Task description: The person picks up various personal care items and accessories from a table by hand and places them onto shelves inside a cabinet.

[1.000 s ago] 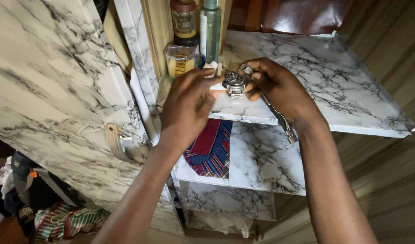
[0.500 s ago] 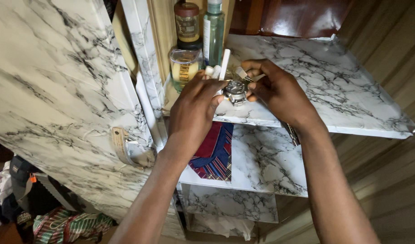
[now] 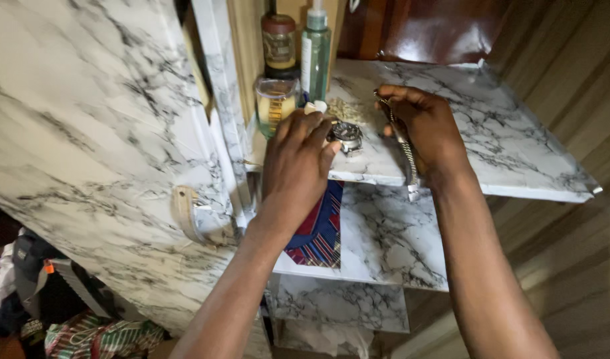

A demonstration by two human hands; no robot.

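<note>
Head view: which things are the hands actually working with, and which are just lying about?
In hand:
- left hand at the watch on the top marble shelf
- right hand holding the metal watch strap

Lying about:
- jar
- brown-lidded bottle
- green pump bottle
- striped cloth on the lower shelf

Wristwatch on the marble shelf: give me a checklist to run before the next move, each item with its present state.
1. Left hand touches the wristwatch at its case: ok.
2. Right hand has the metal bracelet in its grip: ok, the band hangs down past the shelf edge.
3. Watch case supported by the shelf: cannot tell, fingers hide its underside.
4. Clasp open or closed: cannot tell.
5. Room around the watch: not ok, the glass jar and green pump bottle stand close behind the left hand.
6. Striped cloth on the lower shelf lies apart from both hands: ok.
</note>
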